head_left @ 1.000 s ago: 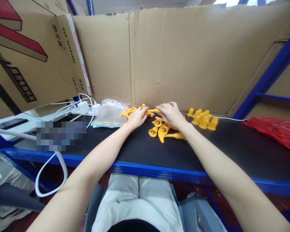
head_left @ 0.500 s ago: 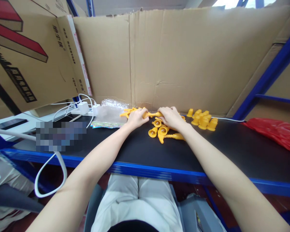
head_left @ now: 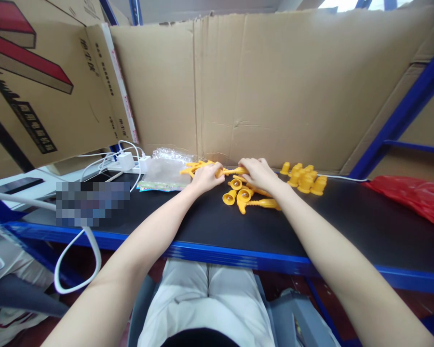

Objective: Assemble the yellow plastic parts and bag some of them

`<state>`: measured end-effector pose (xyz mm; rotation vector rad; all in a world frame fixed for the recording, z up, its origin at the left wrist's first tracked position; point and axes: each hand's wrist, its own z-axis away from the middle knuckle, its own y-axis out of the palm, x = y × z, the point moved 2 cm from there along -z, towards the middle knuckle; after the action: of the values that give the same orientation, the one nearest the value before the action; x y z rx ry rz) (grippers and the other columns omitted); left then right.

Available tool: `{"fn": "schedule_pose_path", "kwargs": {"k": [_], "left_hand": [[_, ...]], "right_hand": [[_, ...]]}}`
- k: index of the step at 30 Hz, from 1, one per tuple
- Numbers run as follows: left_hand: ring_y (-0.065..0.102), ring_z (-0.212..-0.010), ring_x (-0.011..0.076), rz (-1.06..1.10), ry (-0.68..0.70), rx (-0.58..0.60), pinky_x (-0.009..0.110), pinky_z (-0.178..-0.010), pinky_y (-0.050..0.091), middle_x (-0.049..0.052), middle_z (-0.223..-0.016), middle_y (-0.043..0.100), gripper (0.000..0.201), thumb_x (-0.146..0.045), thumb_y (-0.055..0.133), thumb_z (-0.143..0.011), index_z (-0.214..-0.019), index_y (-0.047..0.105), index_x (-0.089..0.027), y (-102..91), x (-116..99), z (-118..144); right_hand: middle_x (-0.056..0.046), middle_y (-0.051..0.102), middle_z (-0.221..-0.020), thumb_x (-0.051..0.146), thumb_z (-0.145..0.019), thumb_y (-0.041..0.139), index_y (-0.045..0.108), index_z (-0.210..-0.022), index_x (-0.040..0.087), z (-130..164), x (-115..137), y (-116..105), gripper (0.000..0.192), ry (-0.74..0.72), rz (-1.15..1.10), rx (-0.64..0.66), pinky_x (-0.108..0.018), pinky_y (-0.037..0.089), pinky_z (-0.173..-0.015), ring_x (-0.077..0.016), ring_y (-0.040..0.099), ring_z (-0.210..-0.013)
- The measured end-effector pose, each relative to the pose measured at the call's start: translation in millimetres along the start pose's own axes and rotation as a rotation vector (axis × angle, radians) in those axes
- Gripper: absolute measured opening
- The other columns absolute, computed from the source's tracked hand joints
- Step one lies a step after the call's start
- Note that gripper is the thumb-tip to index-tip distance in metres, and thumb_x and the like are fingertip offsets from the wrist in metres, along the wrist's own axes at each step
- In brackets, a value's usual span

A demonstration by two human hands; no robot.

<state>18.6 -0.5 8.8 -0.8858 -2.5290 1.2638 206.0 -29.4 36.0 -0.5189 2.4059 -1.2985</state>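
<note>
Between my two hands stretches a slim yellow plastic piece with a narrow, ridged handle point(head_left: 233, 171). My left hand point(head_left: 208, 176) is closed around its left end, and my right hand point(head_left: 258, 172) grips the right end. Fingers hide both ends of it. Just below lie several yellow bell-shaped cups point(head_left: 236, 184) with a shiny round centre inside. A yellow hammer-like piece point(head_left: 262, 204) with a twisted handle rests in front, near my right wrist. More yellow pieces point(head_left: 189, 168) show beyond my left hand, partly covered by it.
Several yellow cups point(head_left: 305, 183) stand grouped at the right, with a red plastic bag point(head_left: 408, 195) farther right. A clear plastic bag point(head_left: 164, 173) and a white power strip with chargers point(head_left: 126, 162) are at left. Cardboard point(head_left: 275, 96) walls the back; the shelf has a blue front edge point(head_left: 238, 256).
My right hand has shifted slightly to the right, and a little more of the slim yellow piece shows beside its fingers. Both hands keep hold of it.
</note>
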Motion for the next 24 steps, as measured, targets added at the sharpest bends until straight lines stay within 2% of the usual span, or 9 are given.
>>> {"fn": "schedule_pose_path", "kwargs": {"k": [4,8,14,19,24], "left_hand": [[0.062,-0.081,0.0201,-0.012,-0.022,-0.001,0.027,-0.067,0.042,0.004,-0.088,0.067,0.025,-0.032,0.052,-0.078,-0.099,0.058,-0.021,-1.5,3.4,-0.2],[0.061,-0.079,0.0197,-0.047,-0.018,0.018,0.027,-0.065,0.041,0.004,-0.086,0.067,0.022,-0.031,0.052,-0.077,-0.096,0.059,-0.021,-1.2,5.7,-0.2],[0.061,-0.08,0.02,-0.041,-0.014,0.009,0.027,-0.066,0.041,0.004,-0.086,0.067,0.023,-0.033,0.051,-0.079,-0.097,0.059,-0.021,0.0,3.0,-0.7],[0.062,-0.08,0.0196,-0.036,-0.061,0.008,0.027,-0.067,0.042,0.005,-0.087,0.067,0.026,-0.036,0.052,-0.079,-0.099,0.059,-0.02,-1.9,6.3,-0.9],[0.063,-0.078,0.0195,-0.064,-0.107,0.015,0.028,-0.069,0.043,0.005,-0.083,0.068,0.03,-0.038,0.051,-0.081,-0.105,0.059,-0.02,-1.6,9.8,-1.7]], "right_hand": [[-0.009,0.064,-0.1,0.036,-0.088,0.046,0.055,-0.104,0.017,-0.5,-0.5,0.1,0.026,0.024,-0.013,0.031,-0.034,0.03,-0.081,-0.0232,0.056,-0.093],[-0.009,0.064,-0.102,0.036,-0.091,0.041,0.058,-0.104,0.019,-2.1,-0.8,4.7,0.027,0.034,-0.005,0.084,-0.036,0.03,-0.081,-0.0235,0.055,-0.096],[-0.01,0.063,-0.098,0.029,-0.085,0.049,0.055,-0.097,0.017,-2.2,-1.5,0.9,0.018,-0.015,0.009,-0.004,-0.035,0.031,-0.08,-0.0239,0.054,-0.092],[-0.01,0.063,-0.1,0.022,-0.084,0.048,0.05,-0.103,0.016,-0.7,-4.4,0.1,0.019,0.004,-0.007,-0.046,-0.034,0.033,-0.078,-0.0233,0.055,-0.094],[-0.01,0.063,-0.105,0.025,-0.087,0.045,0.052,-0.107,0.019,-0.6,-8.3,-1.0,0.022,0.052,0.039,-0.042,-0.035,0.031,-0.079,-0.0242,0.055,-0.097]]}}
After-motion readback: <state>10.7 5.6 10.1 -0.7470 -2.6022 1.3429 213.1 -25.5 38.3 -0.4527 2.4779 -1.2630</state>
